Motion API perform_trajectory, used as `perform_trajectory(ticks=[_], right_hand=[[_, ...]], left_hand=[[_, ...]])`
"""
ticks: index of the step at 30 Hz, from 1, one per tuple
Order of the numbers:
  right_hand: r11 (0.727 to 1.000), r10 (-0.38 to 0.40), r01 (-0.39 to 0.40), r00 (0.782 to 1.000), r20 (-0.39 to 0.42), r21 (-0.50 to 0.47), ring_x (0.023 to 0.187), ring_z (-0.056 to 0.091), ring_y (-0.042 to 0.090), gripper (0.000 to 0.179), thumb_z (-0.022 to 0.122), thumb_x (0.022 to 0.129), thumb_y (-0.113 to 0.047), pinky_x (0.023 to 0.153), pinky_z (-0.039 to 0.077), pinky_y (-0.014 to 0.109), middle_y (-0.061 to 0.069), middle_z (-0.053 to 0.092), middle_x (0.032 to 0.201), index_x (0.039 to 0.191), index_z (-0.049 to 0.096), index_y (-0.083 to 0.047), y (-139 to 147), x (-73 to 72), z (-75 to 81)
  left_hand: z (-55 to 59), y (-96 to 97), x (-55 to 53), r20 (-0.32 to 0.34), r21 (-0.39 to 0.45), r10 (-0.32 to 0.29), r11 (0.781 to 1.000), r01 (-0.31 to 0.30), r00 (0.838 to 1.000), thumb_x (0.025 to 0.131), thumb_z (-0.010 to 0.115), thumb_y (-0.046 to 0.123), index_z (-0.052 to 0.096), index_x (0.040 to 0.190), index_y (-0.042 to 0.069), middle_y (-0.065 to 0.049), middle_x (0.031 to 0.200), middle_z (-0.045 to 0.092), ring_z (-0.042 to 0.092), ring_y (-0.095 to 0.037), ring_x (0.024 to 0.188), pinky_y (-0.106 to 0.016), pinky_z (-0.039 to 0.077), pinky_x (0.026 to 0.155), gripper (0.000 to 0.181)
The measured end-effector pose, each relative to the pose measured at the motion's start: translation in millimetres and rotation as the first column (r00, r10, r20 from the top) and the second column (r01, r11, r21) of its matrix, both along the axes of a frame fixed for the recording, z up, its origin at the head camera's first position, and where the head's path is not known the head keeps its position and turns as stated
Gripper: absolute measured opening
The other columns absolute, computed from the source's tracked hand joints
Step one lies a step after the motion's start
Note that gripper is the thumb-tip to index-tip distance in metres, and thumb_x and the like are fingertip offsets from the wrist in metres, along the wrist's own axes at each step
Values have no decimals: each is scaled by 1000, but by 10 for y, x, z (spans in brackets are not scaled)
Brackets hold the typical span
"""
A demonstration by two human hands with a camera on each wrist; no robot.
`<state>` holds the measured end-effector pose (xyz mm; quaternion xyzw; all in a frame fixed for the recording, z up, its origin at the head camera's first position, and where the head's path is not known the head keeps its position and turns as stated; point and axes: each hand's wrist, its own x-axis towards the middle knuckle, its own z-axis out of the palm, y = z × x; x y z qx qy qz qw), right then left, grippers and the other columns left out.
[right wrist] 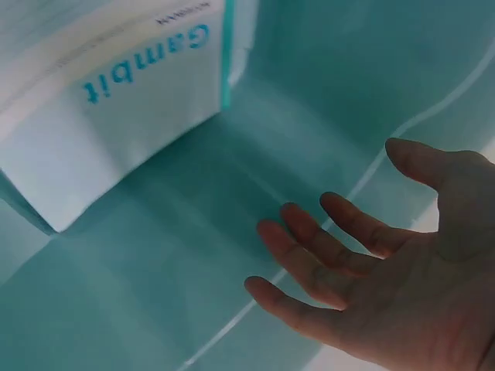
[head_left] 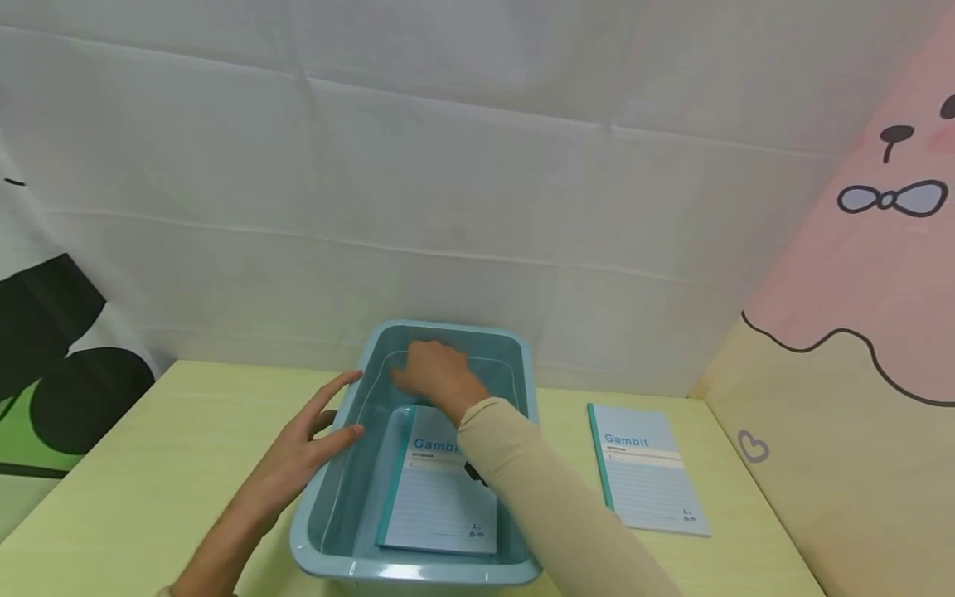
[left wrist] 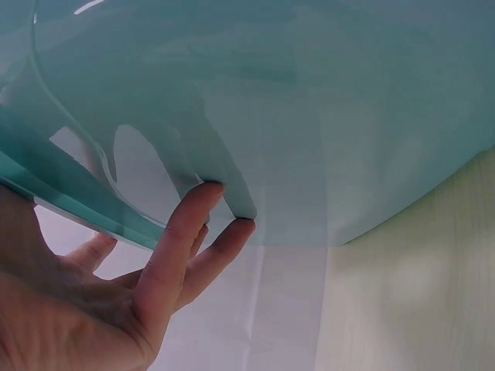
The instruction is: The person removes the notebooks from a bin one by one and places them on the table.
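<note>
A blue-green plastic basin (head_left: 418, 570) stands on the table. My left hand (head_left: 298, 456) holds its left side, thumb over the rim and straight-ish fingers against the outer wall; in the left wrist view, the fingertips (left wrist: 207, 192) meet that wall. My right hand (head_left: 433, 369) is inside the basin's far end, holding nothing. Its fingers spread apart, lightly bent, near the inner wall in the right wrist view (right wrist: 387, 270). A Gambit notebook (head_left: 436, 497) with a teal spine lies face up in the basin's near part, partly covered by my right forearm.
Another Gambit notebook (head_left: 649, 468) lies on the pale yellow table (head_left: 149, 481), right of the basin. A white cloth wall (head_left: 462, 191) rises behind the table's far edge. To the right stands a pink and cream printed panel (head_left: 858, 365).
</note>
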<state>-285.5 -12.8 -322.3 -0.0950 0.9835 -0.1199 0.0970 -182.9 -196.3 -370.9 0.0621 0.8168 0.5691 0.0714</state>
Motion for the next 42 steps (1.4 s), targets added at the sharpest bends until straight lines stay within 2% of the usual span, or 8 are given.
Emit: perform_trajectory(ticks=[2,7,16,19,24,26,32,42], right_hand=[[1000,10,-11,1000,13,24,124,67,27,49,54,105,-51,112,47,53,4,71,134,135,67,-15,-9,13,-60],[999,2,-5,998,64,45,132,63,29,54,54,104,-55,116,43,57,5,67,142,139,64,-14,-34,57,-203],[994,-53,38,987,151,100,111,70,22,62,65,96,-62,103,54,48,5,73,126,132,68,-11,-43,165,-266],[994,-75,59,981,178,94,114,67,22,66,69,94,-59,105,54,45,6,69,133,138,63,-10,-39,195,-277],[992,-81,55,967,243,114,130,58,25,79,67,95,-58,113,49,43,11,52,153,153,48,-8,-66,222,-323],[989,-77,44,966,245,139,133,56,25,81,66,96,-59,114,48,42,12,48,157,155,45,-8,-75,220,-334],[977,-64,18,975,211,214,135,57,25,86,66,94,-62,113,49,40,12,48,156,157,42,-9,-89,199,-367],[935,-38,-6,992,118,355,132,59,27,89,71,84,-73,113,47,50,8,57,142,149,55,-13,-145,254,-488]], left_hand=[[-2,-3,-1,-1,0,-3,1000,3,1000,103,63,38,28,160,47,-26,155,49,65,-38,122,-46,57,84,68],[10,-5,0,1,-13,-4,1000,4,1000,103,64,39,28,160,47,-26,155,49,65,-38,124,-45,57,85,68],[45,-14,-4,-7,-11,-10,1000,10,1000,103,63,39,27,160,47,-25,154,50,65,-37,122,-45,57,84,68],[48,-17,-6,-9,-24,-6,1000,6,1000,103,63,40,27,160,47,-25,154,50,65,-38,123,-45,56,85,68],[51,-22,-17,-14,-53,-5,999,4,1000,103,63,41,26,161,47,-25,156,48,62,-39,128,-46,55,87,69],[57,-19,-29,-19,-60,-7,998,6,1000,103,63,41,26,161,47,-25,156,48,61,-39,129,-47,55,88,68],[76,0,-56,-25,-69,-8,998,6,1000,103,62,43,26,161,48,-24,157,48,60,-40,130,-48,55,89,68],[-1,-13,-10,-28,-75,-11,997,9,1000,104,62,43,25,161,50,-20,159,46,55,-38,138,-48,53,93,68]])
